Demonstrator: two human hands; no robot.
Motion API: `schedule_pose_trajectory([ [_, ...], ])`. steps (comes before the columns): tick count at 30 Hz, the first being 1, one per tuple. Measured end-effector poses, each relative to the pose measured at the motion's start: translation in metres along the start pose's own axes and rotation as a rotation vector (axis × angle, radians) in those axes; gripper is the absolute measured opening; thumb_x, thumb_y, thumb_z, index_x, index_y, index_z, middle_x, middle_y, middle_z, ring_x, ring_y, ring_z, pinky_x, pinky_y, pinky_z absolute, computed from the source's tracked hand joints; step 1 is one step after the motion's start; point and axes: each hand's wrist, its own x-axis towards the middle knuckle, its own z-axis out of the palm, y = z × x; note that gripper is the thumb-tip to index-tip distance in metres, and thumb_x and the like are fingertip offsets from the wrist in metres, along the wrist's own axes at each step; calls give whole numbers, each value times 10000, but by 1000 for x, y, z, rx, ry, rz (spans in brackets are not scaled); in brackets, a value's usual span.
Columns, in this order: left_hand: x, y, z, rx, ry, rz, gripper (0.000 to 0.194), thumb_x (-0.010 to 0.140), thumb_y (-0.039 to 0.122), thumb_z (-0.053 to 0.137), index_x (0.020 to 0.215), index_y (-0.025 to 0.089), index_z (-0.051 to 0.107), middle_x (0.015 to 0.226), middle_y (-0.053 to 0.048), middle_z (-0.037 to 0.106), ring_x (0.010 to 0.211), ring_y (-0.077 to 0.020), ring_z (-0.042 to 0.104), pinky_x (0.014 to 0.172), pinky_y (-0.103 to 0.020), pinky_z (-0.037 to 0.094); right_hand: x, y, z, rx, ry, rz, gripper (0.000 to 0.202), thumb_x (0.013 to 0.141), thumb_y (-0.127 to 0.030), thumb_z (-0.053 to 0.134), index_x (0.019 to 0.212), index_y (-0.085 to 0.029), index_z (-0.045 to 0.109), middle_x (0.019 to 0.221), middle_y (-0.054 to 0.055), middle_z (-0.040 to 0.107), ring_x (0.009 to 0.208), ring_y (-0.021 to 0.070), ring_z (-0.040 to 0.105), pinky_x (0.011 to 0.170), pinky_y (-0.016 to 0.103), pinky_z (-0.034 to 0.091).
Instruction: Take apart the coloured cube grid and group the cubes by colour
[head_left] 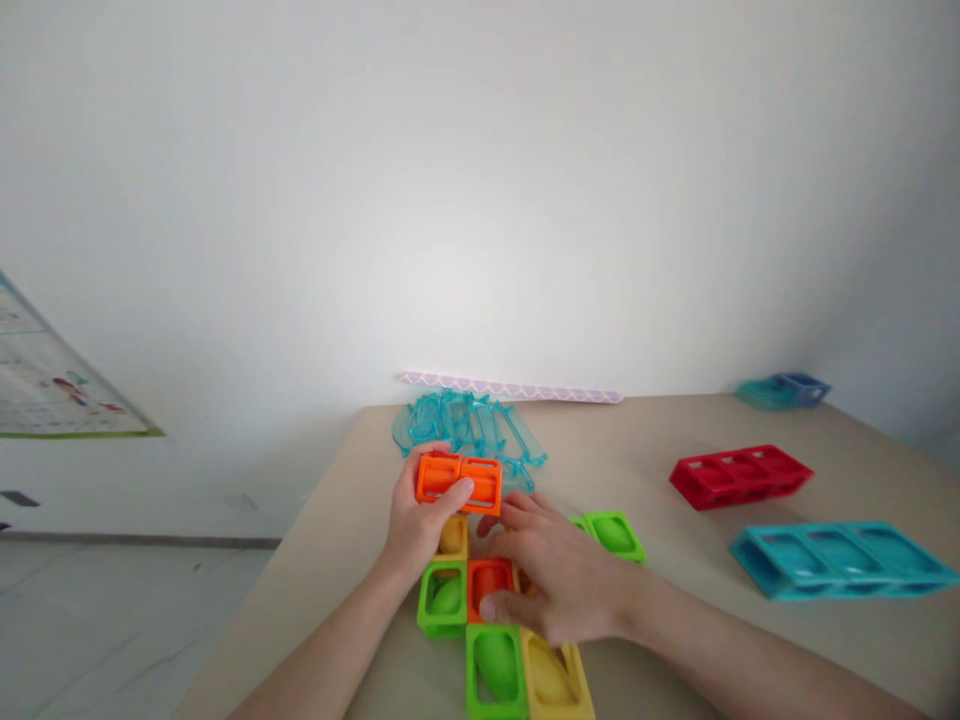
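Observation:
An orange two-cell block (480,484) is gripped in my left hand (420,515), raised above the table, its thumb across the front. My right hand (559,570) reaches over a cluster of joined blocks, fingers apart and curved downward; its thumb lies by an orange block (489,580) in the cluster. Around that block are a green block (444,597) on the left, another green block (496,668) and a yellow block (555,678) nearer me, and a yellow block (452,538) behind. One more green block (615,535) shows beyond my right hand, which hides part of the cluster.
Clear blue plastic pieces (469,425) are heaped at the back, before a patterned purple strip (517,388) by the wall. On the right are a red three-cell block (741,477) and a teal three-cell block (844,562). A dark blue block (802,389) sits in the far right corner.

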Motion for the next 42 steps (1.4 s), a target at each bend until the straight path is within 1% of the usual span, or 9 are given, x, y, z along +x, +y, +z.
schedule_pose_trajectory([
  [6, -1, 2, 2, -16, 7, -97, 480, 670, 365, 764, 1048, 206, 513, 900, -16, 659, 644, -159, 654, 512, -264, 564, 2, 6, 2, 102, -11, 17, 370, 697, -516, 757, 770, -187, 603, 917, 23, 579, 915, 222, 489, 821, 359, 385],
  [13, 0, 4, 1, -32, 24, -108, 505, 670, 362, 767, 1072, 199, 509, 867, -10, 640, 627, -149, 635, 501, -266, 567, 2, 9, 8, 238, 71, 8, 402, 626, -382, 849, 711, -190, 506, 919, -20, 580, 921, 192, 507, 840, 336, 371],
  [20, 1, 4, 0, -27, 64, -91, 513, 668, 385, 766, 1074, 198, 515, 850, -8, 638, 630, -151, 632, 485, -253, 557, 2, 7, 10, 528, 135, -25, 422, 689, -257, 812, 649, -180, 399, 990, -23, 618, 953, 157, 585, 1091, 423, 187],
  [22, 1, 4, -2, -37, 45, -81, 503, 688, 380, 756, 1092, 204, 514, 860, -9, 639, 646, -153, 638, 499, -255, 560, 1, 7, 10, 648, 186, -4, 382, 723, -274, 779, 674, -191, 410, 981, 0, 625, 916, 159, 591, 1028, 398, 311],
  [24, 0, 4, -3, -51, 29, -79, 488, 711, 375, 745, 1107, 216, 507, 872, -6, 640, 663, -157, 647, 509, -257, 561, 1, 6, 11, 772, 235, 23, 350, 756, -307, 745, 701, -198, 417, 963, 21, 626, 853, 153, 587, 863, 327, 435],
  [26, 0, 4, -3, -54, 28, -76, 481, 723, 376, 740, 1111, 226, 500, 887, -6, 644, 678, -163, 656, 511, -258, 560, 0, 5, 10, 822, 257, 54, 334, 769, -325, 730, 722, -200, 424, 923, 22, 623, 792, 145, 575, 741, 281, 458],
  [34, -1, 0, 0, 32, 33, -16, 487, 718, 378, 754, 1092, 221, 483, 756, 24, 639, 498, -111, 587, 421, -201, 511, -7, -16, -8, 325, 349, -15, 201, 776, -98, 622, 824, -217, 467, 943, 18, 598, 847, 162, 565, 737, 269, 433],
  [39, 1, -1, -3, -92, 29, 21, 481, 736, 338, 740, 1127, 234, 479, 888, -9, 644, 638, -156, 642, 447, -239, 549, -10, -13, -17, 329, 488, 102, 239, 839, -236, 614, 1004, -227, 441, 941, 37, 617, 819, 189, 590, 747, 315, 465],
  [42, 3, 0, -8, -204, 50, 80, 514, 753, 312, 721, 1189, 266, 452, 939, -14, 627, 680, -164, 645, 462, -250, 554, -10, -5, -25, 344, 483, 126, 285, 902, -250, 524, 1151, -211, 392, 1010, 69, 618, 893, 203, 601, 790, 342, 480],
])
